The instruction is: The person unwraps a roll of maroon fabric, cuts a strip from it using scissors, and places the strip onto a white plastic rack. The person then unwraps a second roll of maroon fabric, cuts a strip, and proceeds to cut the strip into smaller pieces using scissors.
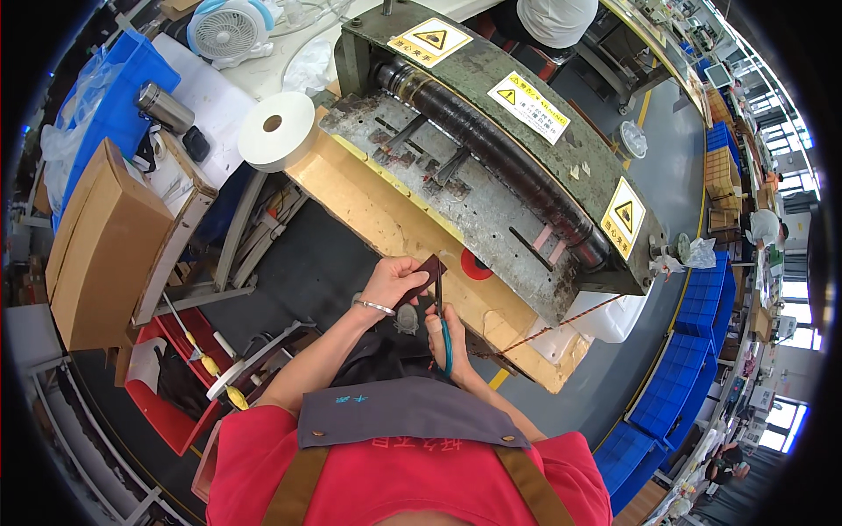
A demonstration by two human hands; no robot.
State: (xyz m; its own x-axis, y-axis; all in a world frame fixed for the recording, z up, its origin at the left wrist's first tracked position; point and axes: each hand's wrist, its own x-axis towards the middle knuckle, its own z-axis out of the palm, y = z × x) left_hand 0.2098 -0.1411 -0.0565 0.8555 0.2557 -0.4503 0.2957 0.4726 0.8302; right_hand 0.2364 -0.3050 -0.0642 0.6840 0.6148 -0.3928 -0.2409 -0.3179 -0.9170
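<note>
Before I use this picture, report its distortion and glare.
Head view: fisheye curvature bows the long dark roller, and black fills the corners; head view: the windows at far right glare nearly white; head view: the left hand and scissors look reasonably clear.

At upper left, a white and blue fan (230, 35) stands on the white counter (259, 81). A large white roll (294, 145) is lying near the green machine (574, 153). Farther left there are a blue bin (156, 72), a steel flask (167, 109) and a cardboard box (101, 254). On the right side, blue crates (674, 368) make a row along the floor (605, 386).
</note>
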